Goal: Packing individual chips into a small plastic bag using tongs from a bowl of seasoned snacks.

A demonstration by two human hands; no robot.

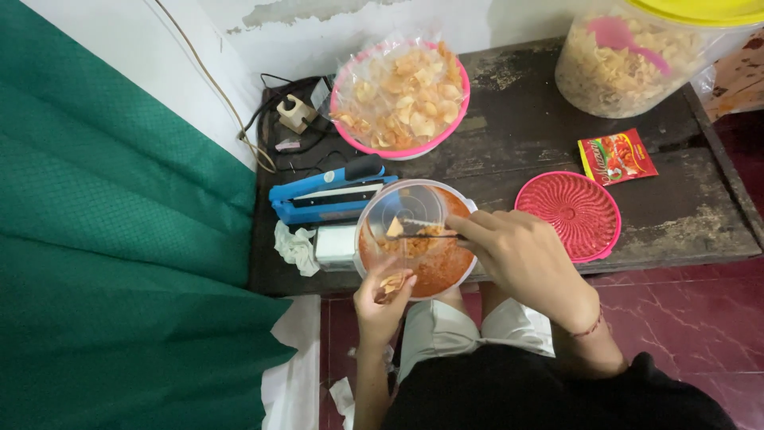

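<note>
- Green cloth [119,239] fills the left of the frame.
- Blue bar-shaped heat sealer [326,195] lies left of centre on the dark wooden table [541,119].
- Pink bowl of bagged chips [400,95] sits at upper centre.
- Left hand [382,306], at lower centre, pinches pale chips [390,283] at the rim of the round clear plastic tub of orange seasoned chips [414,239].
- Right hand [525,259] grips a thin utensil [426,234] over the tub.
- Pink round ribbed lid [567,215] lies right of the tub.
- Red seasoning sachet [617,157] is at upper right.
</note>
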